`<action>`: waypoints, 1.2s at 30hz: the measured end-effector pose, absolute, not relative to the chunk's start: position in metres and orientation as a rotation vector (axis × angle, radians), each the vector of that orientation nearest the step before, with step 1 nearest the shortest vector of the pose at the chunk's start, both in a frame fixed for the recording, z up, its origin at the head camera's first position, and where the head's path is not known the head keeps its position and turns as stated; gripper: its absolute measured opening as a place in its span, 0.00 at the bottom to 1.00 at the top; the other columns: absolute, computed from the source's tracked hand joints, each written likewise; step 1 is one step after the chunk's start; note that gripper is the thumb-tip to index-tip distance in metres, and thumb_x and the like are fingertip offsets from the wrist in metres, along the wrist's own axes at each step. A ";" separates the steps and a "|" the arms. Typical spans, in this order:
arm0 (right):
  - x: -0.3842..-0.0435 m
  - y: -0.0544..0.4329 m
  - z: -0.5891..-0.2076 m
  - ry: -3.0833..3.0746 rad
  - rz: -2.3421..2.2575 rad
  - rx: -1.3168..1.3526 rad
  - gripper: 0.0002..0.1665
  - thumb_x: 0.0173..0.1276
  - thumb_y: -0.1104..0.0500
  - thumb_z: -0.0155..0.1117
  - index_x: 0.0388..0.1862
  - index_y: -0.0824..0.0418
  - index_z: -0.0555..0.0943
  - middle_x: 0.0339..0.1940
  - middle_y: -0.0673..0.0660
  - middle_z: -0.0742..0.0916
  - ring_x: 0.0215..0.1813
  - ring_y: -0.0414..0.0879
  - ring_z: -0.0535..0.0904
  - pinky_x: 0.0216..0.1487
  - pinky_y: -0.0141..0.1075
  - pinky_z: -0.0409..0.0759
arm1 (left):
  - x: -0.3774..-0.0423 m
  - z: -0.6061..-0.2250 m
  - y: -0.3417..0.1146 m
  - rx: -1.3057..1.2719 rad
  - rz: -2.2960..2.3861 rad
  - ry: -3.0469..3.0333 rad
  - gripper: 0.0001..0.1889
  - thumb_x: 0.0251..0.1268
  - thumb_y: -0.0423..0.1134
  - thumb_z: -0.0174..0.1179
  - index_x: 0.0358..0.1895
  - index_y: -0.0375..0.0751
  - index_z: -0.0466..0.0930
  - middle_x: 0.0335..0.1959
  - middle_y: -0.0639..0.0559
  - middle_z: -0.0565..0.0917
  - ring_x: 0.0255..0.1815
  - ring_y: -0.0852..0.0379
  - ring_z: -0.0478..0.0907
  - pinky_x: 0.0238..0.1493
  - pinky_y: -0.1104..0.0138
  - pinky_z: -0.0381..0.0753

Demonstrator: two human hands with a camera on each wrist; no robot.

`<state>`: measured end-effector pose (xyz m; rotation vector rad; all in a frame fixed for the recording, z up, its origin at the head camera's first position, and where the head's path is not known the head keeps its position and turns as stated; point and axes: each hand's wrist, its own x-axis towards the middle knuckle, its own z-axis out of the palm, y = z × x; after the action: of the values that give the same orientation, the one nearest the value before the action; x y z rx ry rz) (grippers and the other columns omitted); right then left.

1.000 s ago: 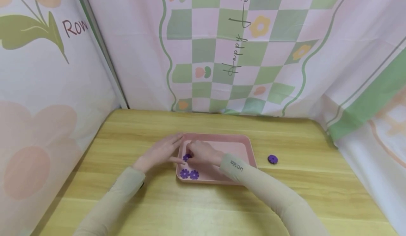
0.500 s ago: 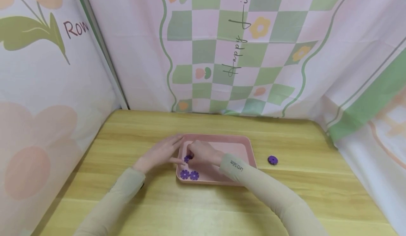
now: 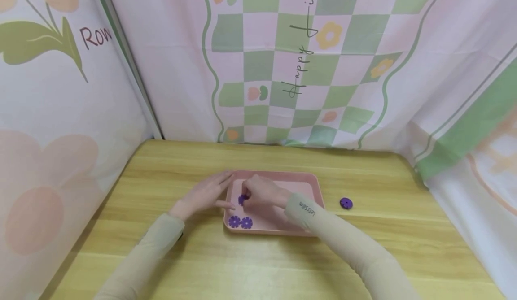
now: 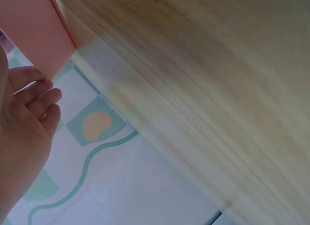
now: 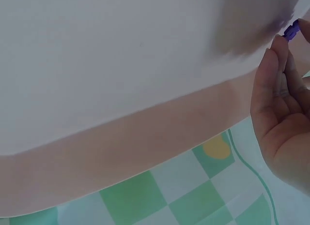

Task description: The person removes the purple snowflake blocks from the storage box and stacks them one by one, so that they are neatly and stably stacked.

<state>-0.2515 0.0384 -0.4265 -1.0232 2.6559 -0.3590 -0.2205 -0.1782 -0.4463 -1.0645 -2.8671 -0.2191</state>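
A pink rectangular tray (image 3: 278,173) lies on the wooden table. Over its left part, my right hand (image 3: 264,192) pinches a purple notched, flower-shaped plastic disc (image 3: 243,200) between thumb and fingertips. The right wrist view catches this disc (image 5: 291,31) edge-on, above the pale tray floor. Two matching discs, one (image 3: 234,221) beside the other (image 3: 246,223), lie flat in the tray's near left corner. My left hand (image 3: 205,193) is at the tray's left side, fingers extended along the rim and thumb reaching over it. In the left wrist view, its fingertips (image 4: 51,97) meet the tray's outer wall (image 4: 38,29).
Another purple disc (image 3: 346,203) rests on the table (image 3: 387,228) to the right of the tray. Printed curtains (image 3: 291,71) hang behind the table and along both sides.
My right hand has shifted slightly right with the pinched disc, away from the tray's left wall. The left hand and the two corner discs have stayed put.
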 end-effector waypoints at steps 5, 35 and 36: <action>-0.253 0.048 -0.424 2.694 -0.357 -1.029 0.11 0.58 0.56 0.76 0.37 0.57 0.86 0.33 0.52 0.90 0.35 0.41 0.84 0.43 0.31 0.86 | -0.220 -0.446 -0.178 -1.061 -0.227 -2.871 0.52 0.58 0.68 0.59 0.75 0.32 0.57 0.78 0.35 0.59 0.78 0.39 0.61 0.78 0.47 0.64; -0.257 0.129 -0.405 2.819 -0.423 -0.882 0.16 0.57 0.49 0.76 0.37 0.57 0.84 0.36 0.51 0.89 0.40 0.43 0.83 0.44 0.38 0.86 | -0.219 -0.444 -0.176 -1.073 -0.213 -2.840 0.53 0.55 0.68 0.61 0.75 0.31 0.58 0.75 0.33 0.63 0.74 0.38 0.66 0.75 0.47 0.68; -0.257 0.133 -0.405 2.825 -0.424 -0.883 0.16 0.57 0.48 0.76 0.36 0.57 0.84 0.36 0.51 0.89 0.39 0.43 0.83 0.44 0.38 0.86 | -0.219 -0.444 -0.176 -1.072 -0.212 -2.841 0.53 0.55 0.68 0.61 0.75 0.31 0.58 0.75 0.33 0.63 0.74 0.38 0.66 0.75 0.47 0.68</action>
<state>-0.2569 0.1326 -0.4048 -0.8826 2.8250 -0.4238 -0.2191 -0.1762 -0.4439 -1.0717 -2.8411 -0.2121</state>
